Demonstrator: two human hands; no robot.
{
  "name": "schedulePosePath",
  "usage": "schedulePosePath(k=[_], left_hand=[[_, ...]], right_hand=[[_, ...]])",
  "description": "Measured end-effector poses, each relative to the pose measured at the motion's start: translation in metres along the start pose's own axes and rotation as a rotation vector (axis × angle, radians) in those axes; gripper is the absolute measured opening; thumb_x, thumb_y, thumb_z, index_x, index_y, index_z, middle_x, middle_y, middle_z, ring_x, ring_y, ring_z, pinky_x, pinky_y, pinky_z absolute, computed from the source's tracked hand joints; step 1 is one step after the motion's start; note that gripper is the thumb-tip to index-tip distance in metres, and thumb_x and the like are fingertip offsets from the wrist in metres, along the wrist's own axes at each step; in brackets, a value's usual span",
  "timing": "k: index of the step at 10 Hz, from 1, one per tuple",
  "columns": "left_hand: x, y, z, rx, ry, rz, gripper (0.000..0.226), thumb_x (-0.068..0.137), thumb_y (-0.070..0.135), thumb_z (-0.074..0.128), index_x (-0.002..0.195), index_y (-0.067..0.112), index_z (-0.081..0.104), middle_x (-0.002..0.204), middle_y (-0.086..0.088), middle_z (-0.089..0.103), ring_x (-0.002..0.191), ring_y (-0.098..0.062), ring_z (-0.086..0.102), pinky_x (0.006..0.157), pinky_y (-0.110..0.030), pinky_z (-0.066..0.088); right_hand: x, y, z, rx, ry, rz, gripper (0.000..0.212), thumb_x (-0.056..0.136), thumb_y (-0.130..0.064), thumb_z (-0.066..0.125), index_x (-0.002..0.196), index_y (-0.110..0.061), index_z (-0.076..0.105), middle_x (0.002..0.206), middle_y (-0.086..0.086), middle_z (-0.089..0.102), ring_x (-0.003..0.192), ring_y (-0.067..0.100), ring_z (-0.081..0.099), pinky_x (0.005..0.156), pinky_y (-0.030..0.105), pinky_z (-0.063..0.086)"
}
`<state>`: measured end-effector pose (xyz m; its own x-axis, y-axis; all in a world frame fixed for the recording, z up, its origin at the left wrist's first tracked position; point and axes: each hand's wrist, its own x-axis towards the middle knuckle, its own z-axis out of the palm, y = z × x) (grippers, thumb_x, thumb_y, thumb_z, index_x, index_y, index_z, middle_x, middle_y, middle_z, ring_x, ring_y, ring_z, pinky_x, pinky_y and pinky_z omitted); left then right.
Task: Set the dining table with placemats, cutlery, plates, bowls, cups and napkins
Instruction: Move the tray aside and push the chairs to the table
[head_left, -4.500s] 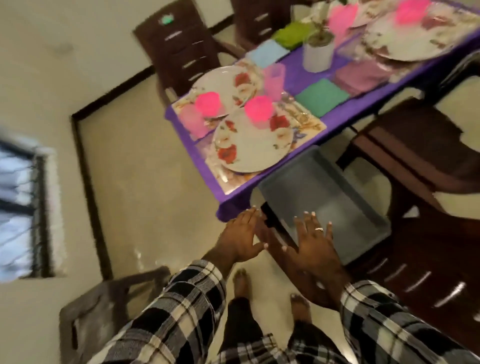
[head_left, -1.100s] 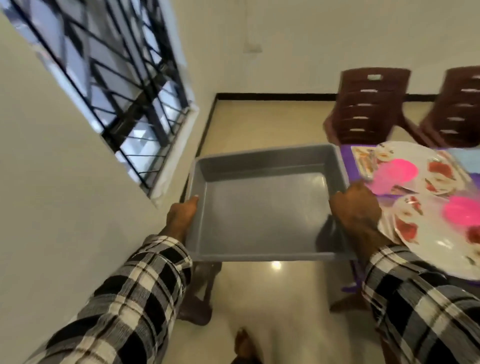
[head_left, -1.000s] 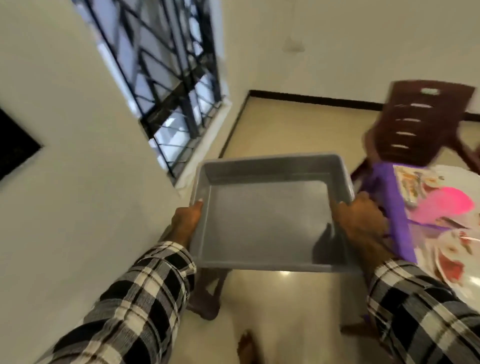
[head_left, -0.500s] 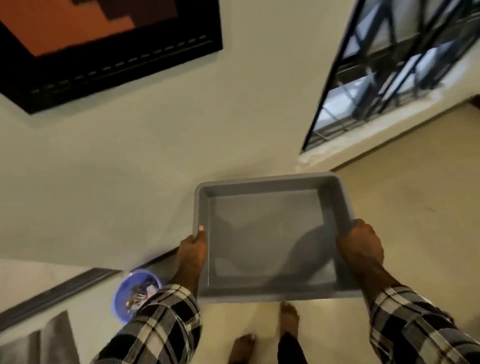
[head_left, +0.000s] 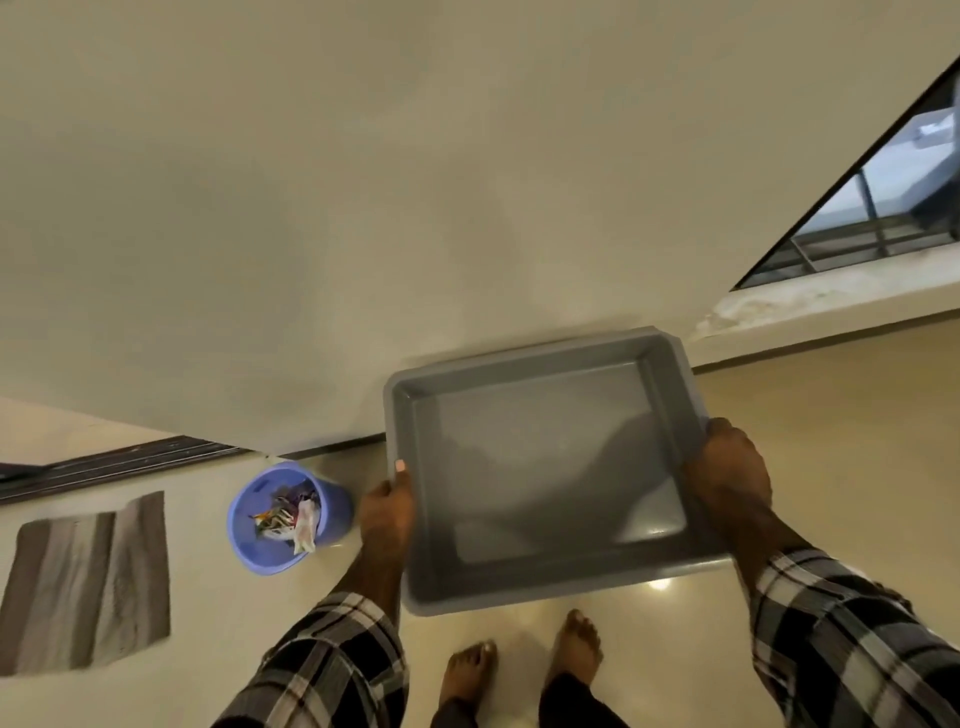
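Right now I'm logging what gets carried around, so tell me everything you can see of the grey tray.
The grey tray is a rectangular, shallow bin with raised walls, rounded corners and a flat rim; it looks like smooth plastic. Nothing lies in it; its floor shows shadows and a glossy patch. It is held roughly level above the floor, in front of the person, near the wall. The left hand grips its left rim, thumb on top; the right hand grips the right rim.

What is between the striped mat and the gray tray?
In the head view, a blue bin of rubbish and the left hand, gripping the gray tray. Striped mat.
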<state>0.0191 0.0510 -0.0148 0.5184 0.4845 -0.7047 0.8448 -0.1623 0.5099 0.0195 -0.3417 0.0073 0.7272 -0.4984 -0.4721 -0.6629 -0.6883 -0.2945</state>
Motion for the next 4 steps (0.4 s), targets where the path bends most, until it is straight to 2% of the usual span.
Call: schedulePosePath(k=[1, 2, 3, 4], left_hand=[[0.021, -0.009, 0.002, 0.024, -0.063, -0.030, 0.037, 0.109, 0.051, 0.050, 0.108, 0.016, 0.062, 0.115, -0.006, 0.068, 0.099, -0.023, 0.063, 0.086, -0.041, 0.049], [0.024, -0.009, 0.003, 0.075, -0.119, -0.047, 0.037, 0.108, 0.046, 0.055, 0.120, 0.012, 0.061, 0.120, -0.007, 0.067, 0.100, -0.024, 0.064, 0.074, -0.033, 0.049], [0.017, -0.005, 0.008, 0.131, -0.091, 0.032, 0.055, 0.101, 0.048, 0.067, 0.138, 0.010, 0.054, 0.129, -0.011, 0.065, 0.112, -0.032, 0.065, 0.091, -0.044, 0.053], [0.003, -0.004, 0.019, 0.494, 0.095, 0.202, 0.088, 0.091, 0.062, 0.072, 0.155, 0.013, 0.039, 0.149, -0.018, 0.052, 0.134, -0.041, 0.055, 0.110, -0.055, 0.047]], right_hand=[[0.006, 0.003, 0.006, -0.004, -0.012, 0.012, 0.033, 0.096, -0.017, 0.066, 0.126, -0.008, 0.056, 0.117, 0.018, 0.064, 0.102, 0.042, 0.064, 0.090, 0.051, 0.055], [0.005, 0.007, 0.008, 0.007, -0.025, -0.005, 0.037, 0.094, -0.015, 0.066, 0.129, -0.010, 0.055, 0.117, 0.017, 0.064, 0.103, 0.041, 0.064, 0.093, 0.053, 0.057], [-0.002, 0.014, 0.003, 0.006, -0.078, -0.016, 0.049, 0.090, -0.023, 0.068, 0.135, -0.017, 0.050, 0.120, 0.013, 0.061, 0.103, 0.040, 0.065, 0.096, 0.059, 0.057], [-0.023, 0.014, 0.007, -0.107, -0.057, -0.030, 0.058, 0.089, -0.028, 0.068, 0.141, -0.017, 0.045, 0.127, 0.012, 0.056, 0.108, 0.038, 0.064, 0.099, 0.058, 0.054]])
